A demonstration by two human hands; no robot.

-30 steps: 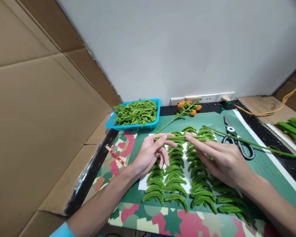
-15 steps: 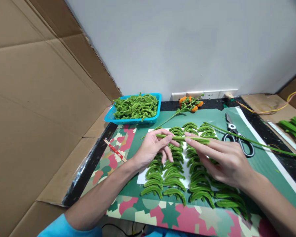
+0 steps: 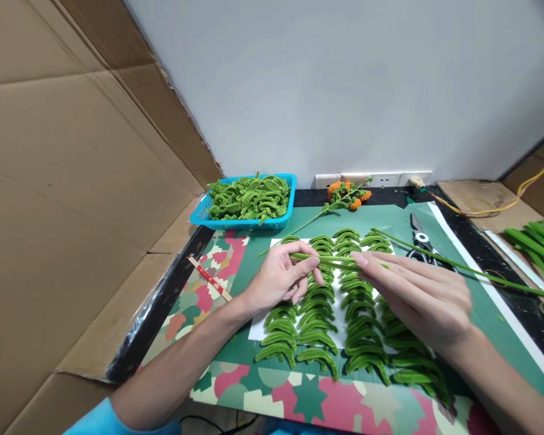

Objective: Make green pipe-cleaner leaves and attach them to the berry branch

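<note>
Green fuzzy stems (image 3: 335, 260) stretch level between my hands, above the table. My left hand (image 3: 290, 272) pinches their left end between thumb and fingers. Around their right part, the fingertips of my right hand (image 3: 417, 296) are closed, with the palm hiding some of the far end. Below lie columns of curved green fuzzy pieces (image 3: 318, 334), partly on white paper (image 3: 259, 329) and partly on the green mat (image 3: 485, 338). My right hand covers part of the rightmost column.
A blue basket (image 3: 240, 225) of green pieces stands at the back left. Orange flowers (image 3: 340, 191) on a stem lie behind. Scissors (image 3: 421, 237), a long green stem (image 3: 462, 266) and more green stems (image 3: 537, 241) are at right; a red-wrapped stick (image 3: 208, 278) lies left.
My right hand has turned and shifted slightly right along the stems, now covering part of the scissors' handles. The stems show a narrow gap between them. The view has shifted slightly.
</note>
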